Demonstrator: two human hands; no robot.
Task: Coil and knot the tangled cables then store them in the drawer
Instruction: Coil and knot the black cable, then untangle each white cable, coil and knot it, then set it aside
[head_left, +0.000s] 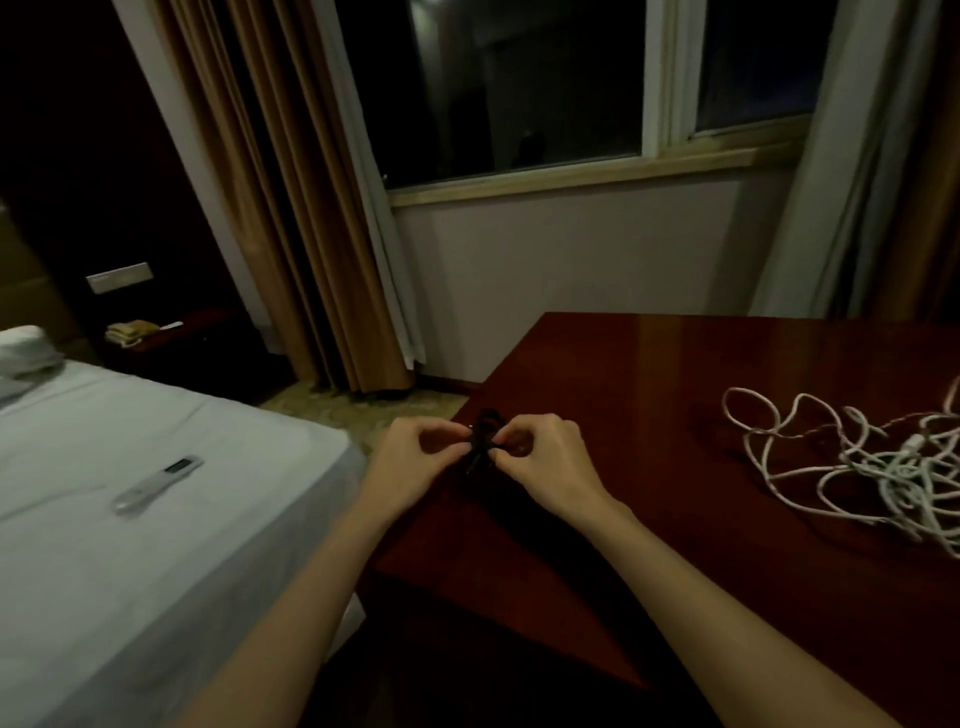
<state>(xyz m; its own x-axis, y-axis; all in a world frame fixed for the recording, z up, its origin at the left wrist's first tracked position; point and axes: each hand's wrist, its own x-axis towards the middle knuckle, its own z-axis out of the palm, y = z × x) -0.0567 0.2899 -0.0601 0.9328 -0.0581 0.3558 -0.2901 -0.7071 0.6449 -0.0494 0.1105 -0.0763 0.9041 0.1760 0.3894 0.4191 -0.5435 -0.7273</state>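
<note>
Black cable (480, 439) pinched between left hand (415, 457) and right hand (545, 462); white tangle (852, 467) well right, nearer right hand.

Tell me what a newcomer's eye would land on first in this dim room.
First, the two hands meeting at the near left corner of the glossy dark red wooden table: the left hand and right hand both pinch a small black cable bundle between them. Next, the tangled white cable pile sprawled on the table's right side. On the white bed to the left lies a silver remote control.
</note>
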